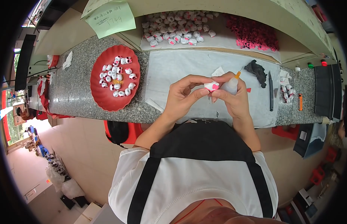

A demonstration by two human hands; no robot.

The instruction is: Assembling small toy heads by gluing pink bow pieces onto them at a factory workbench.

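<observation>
A small white figurine piece (210,86) with a pink heart-shaped part is held up over the paper-covered bench. My left hand (182,96) pinches it from the left between thumb and fingertips. From the other side, the thumb and fingertips of my right hand (238,100) also touch it. Tucked in that same right hand is a small translucent squeeze bottle (230,86), its thin orange tip pointing up and to the right. Beneath the hands lies a white paper sheet (171,67), with a folded paper scrap (218,71) just beyond the fingers.
To the left, a red scalloped tray (100,93) holds several white figurine pieces. Many more fill the shelf (173,30), beside a pile of pink parts (251,33). On the right lie a crumpled black cloth (256,72), a black pen-like tool (271,91) and an orange lighter (300,101).
</observation>
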